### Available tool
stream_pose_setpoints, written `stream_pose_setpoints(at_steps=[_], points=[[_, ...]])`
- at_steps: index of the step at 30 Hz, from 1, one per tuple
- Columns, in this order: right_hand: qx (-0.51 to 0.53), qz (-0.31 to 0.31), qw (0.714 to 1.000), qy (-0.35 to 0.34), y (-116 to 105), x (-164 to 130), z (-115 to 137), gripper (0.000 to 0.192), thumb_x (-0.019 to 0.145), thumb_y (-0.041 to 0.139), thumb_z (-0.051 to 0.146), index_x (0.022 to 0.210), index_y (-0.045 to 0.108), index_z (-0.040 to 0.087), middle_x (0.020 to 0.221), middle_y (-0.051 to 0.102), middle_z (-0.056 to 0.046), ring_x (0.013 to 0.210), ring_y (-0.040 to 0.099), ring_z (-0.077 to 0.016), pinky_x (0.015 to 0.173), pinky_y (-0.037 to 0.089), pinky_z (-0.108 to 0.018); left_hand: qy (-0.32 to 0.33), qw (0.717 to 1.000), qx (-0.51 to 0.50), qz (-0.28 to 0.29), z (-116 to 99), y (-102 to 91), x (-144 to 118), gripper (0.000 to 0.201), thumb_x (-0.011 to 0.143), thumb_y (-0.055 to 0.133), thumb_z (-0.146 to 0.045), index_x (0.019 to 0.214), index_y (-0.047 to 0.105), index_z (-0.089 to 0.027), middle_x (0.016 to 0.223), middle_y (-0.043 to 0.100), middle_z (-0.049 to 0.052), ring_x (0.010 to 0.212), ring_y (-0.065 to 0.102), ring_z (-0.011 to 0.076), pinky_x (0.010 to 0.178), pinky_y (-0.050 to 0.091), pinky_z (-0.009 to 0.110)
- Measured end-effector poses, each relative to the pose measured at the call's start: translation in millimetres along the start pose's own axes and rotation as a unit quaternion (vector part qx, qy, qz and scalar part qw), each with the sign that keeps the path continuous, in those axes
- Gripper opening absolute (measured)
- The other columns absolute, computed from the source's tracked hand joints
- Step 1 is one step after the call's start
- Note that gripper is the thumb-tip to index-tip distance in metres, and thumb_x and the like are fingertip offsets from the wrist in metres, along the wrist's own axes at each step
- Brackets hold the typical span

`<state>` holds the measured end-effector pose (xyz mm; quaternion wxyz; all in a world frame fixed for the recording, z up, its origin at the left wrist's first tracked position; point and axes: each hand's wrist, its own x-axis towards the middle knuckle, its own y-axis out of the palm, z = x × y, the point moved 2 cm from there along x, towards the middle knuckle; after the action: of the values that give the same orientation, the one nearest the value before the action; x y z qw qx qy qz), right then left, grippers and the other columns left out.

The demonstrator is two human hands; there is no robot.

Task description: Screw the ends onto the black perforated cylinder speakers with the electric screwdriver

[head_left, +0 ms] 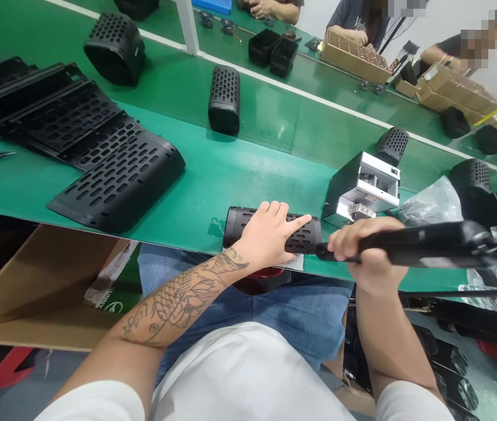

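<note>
A black perforated housing (303, 235) lies on its side at the near edge of the green table. My left hand (270, 231) is wrapped over its middle and grips it against the surface. In my right hand (369, 248) is a black electric screwdriver (424, 242), held level. Its tip end points left and meets the housing's right end, though the exact contact point is hard to make out. Part of a white pad (294, 262) shows beneath the housing. Just beyond my right hand stands a silver and black screw feeder (365, 187).
Perforated black shells (117, 175) are stacked in a row at left. Other housings stand along the back, one (224, 99) near the middle. A clear plastic bag (432, 204) lies at right. An open cardboard box (33, 292) sits below the table edge. Co-workers sit across the bench.
</note>
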<state>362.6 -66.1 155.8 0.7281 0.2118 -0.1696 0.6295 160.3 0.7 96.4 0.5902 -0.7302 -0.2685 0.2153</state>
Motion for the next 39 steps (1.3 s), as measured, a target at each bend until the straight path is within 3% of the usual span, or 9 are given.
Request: stream_pose_setpoints(at_steps=[3, 6, 8, 11, 17, 22, 28, 32, 39], points=[[-0.068, -0.155, 0.983, -0.074, -33.3, 21.4, 0.4, 0.046, 0.094, 0.106, 0.065, 0.099, 0.078, 0.029, 0.060, 0.063, 0.011, 0.042, 0.058, -0.0148, 0.050, 0.060, -0.032, -0.013, 1.000, 0.002, -0.004, -5.1, 1.3, -0.6, 0.100, 0.105, 0.095, -0.064, 0.194, 0.059, -0.033, 0.153, 0.072, 0.023, 0.137, 0.062, 0.0460, 0.117, 0.042, 0.054], [-0.182, -0.301, 0.927, -0.129, -68.6, 42.5, -12.4, 0.030, 0.096, 0.097, 0.045, 0.095, 0.074, 0.027, 0.064, 0.066, 0.008, 0.050, 0.063, -0.0155, 0.055, 0.059, -0.031, -0.023, 1.000, 0.004, 0.001, -10.2, 2.2, -0.8, 0.099, 0.109, 0.091, -0.065, 0.195, 0.057, -0.031, 0.152, 0.072, 0.023, 0.138, 0.062, 0.0460, 0.118, 0.042, 0.054], [-0.219, -0.326, 0.912, -0.116, -83.8, 51.6, -26.1, 0.028, 0.096, 0.094, 0.042, 0.089, 0.070, 0.028, 0.063, 0.068, 0.006, 0.052, 0.064, -0.0161, 0.055, 0.059, -0.032, -0.023, 1.000, 0.001, 0.009, -10.4, 1.1, -1.0, 0.100, 0.109, 0.090, -0.066, 0.196, 0.056, -0.031, 0.154, 0.072, 0.023, 0.140, 0.063, 0.0461, 0.119, 0.042, 0.055], [-0.211, -0.323, 0.919, -0.088, -91.7, 53.5, -38.7, 0.036, 0.093, 0.097, 0.047, 0.085, 0.067, 0.030, 0.059, 0.066, 0.008, 0.048, 0.060, -0.0163, 0.053, 0.061, -0.035, -0.008, 1.000, -0.009, 0.021, -2.8, -4.1, -3.8, 0.103, 0.107, 0.091, -0.065, 0.196, 0.055, -0.029, 0.160, 0.072, 0.024, 0.141, 0.064, 0.0458, 0.121, 0.043, 0.055], [-0.178, -0.274, 0.945, -0.027, -65.3, 30.0, -4.4, 0.038, 0.089, 0.108, 0.048, 0.089, 0.075, 0.027, 0.062, 0.069, 0.009, 0.049, 0.065, -0.0172, 0.055, 0.063, -0.036, -0.004, 0.999, -0.006, 0.042, 25.5, -13.3, -21.2, 0.113, 0.098, 0.099, -0.059, 0.196, 0.054, -0.026, 0.159, 0.077, 0.025, 0.141, 0.069, 0.0471, 0.124, 0.047, 0.057], [0.002, -0.093, 0.995, -0.025, -3.8, 5.1, 28.6, 0.037, 0.093, 0.112, 0.057, 0.103, 0.086, 0.032, 0.064, 0.072, 0.008, 0.043, 0.062, -0.0177, 0.050, 0.063, -0.036, 0.000, 0.999, -0.004, 0.043, 30.0, -11.1, -28.8, 0.110, 0.100, 0.096, -0.056, 0.197, 0.051, -0.029, 0.148, 0.081, 0.021, 0.127, 0.075, 0.0426, 0.108, 0.050, 0.051], [0.061, 0.049, 0.997, -0.028, 62.1, -1.6, 14.0, 0.030, 0.103, 0.105, 0.052, 0.103, 0.084, 0.030, 0.066, 0.076, 0.006, 0.044, 0.067, -0.0160, 0.053, 0.070, -0.035, 0.000, 0.999, -0.016, 0.028, 26.8, -11.2, -28.4, 0.106, 0.101, 0.095, -0.056, 0.194, 0.054, -0.029, 0.148, 0.081, 0.020, 0.128, 0.076, 0.0422, 0.108, 0.048, 0.050], [0.023, 0.041, 0.999, -0.018, 70.9, -2.3, 0.0, 0.033, 0.104, 0.103, 0.053, 0.102, 0.081, 0.029, 0.067, 0.078, 0.006, 0.047, 0.070, -0.0168, 0.056, 0.073, -0.036, 0.002, 0.999, -0.019, 0.026, 25.1, -11.9, -28.5, 0.104, 0.102, 0.093, -0.052, 0.194, 0.053, -0.029, 0.150, 0.081, 0.020, 0.127, 0.076, 0.0415, 0.106, 0.047, 0.049], [0.002, 0.065, 0.998, -0.005, 73.9, -5.9, -8.4, 0.037, 0.101, 0.104, 0.052, 0.094, 0.074, 0.031, 0.062, 0.069, 0.009, 0.041, 0.059, -0.0153, 0.050, 0.066, -0.034, 0.001, 0.999, -0.021, 0.036, 23.8, -12.2, -27.3, 0.104, 0.104, 0.092, -0.053, 0.196, 0.052, -0.028, 0.153, 0.080, 0.022, 0.130, 0.076, 0.0428, 0.107, 0.047, 0.050]])
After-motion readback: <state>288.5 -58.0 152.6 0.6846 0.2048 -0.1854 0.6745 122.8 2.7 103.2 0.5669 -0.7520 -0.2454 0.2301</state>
